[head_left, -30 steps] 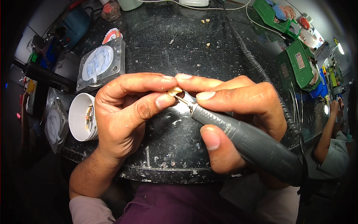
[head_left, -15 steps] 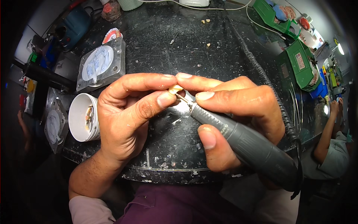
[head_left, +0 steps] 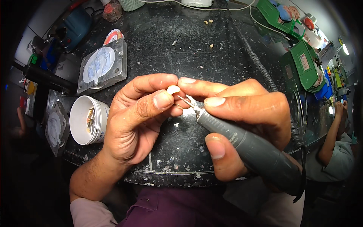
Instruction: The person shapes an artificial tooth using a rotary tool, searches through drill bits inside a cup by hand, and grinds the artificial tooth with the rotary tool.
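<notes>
Between the thumb and index finger of my left hand [head_left: 138,108] is pinched a small cream-coloured dental crown [head_left: 173,89], tooth-shaped and glossy. My right hand [head_left: 245,117] is closed around a dark grey rotary handpiece [head_left: 242,140]. Its thin metal bur [head_left: 186,100] points up and left at the crown, with a small gap between them. The tip of my right index finger rests close beside the crown, near my left fingertips; whether it touches is hard to see. Beside my left wrist stands a white tub [head_left: 85,120] with small slender pieces inside.
A metal flask half [head_left: 102,66] with pale blue moulding lies back left, a pink denture model [head_left: 113,36] behind it. A coiled cord [head_left: 261,64] runs along the right. Green bins [head_left: 307,68] stand at right. Small tooth pieces [head_left: 208,21] and a loose bur [head_left: 176,39] lie farther back.
The bur has come away from the crown, leaving a gap. The crown is turned in my left fingers, and both hands have shifted slightly; my right hand moved a little right and down.
</notes>
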Available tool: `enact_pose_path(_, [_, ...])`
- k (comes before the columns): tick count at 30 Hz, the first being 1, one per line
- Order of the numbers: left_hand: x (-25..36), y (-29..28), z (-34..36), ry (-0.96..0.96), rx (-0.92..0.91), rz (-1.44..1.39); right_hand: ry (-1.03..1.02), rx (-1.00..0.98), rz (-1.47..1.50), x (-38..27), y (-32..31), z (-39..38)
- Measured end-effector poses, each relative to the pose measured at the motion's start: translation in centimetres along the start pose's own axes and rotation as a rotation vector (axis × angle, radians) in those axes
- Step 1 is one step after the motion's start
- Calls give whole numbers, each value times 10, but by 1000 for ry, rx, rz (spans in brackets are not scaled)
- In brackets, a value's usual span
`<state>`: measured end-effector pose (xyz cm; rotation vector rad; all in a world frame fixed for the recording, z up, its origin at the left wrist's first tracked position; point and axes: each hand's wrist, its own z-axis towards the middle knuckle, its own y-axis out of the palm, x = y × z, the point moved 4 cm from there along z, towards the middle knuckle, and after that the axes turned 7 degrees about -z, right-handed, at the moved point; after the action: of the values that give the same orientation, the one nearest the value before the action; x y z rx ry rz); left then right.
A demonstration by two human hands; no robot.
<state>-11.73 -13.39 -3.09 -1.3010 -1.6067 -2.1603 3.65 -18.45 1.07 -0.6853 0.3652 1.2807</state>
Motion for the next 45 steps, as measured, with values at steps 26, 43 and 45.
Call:
enact_pose_path(26, [-4,4,-1,42,81,-171,-212,-6,-32,13,6,1])
enact_pose_path(43, [37,-6,14,367,223,453,124,222,-109,40,-38,20])
enact_pose_path(45, [40,0,17,382,223,909,169,325,-19,55,-43,22])
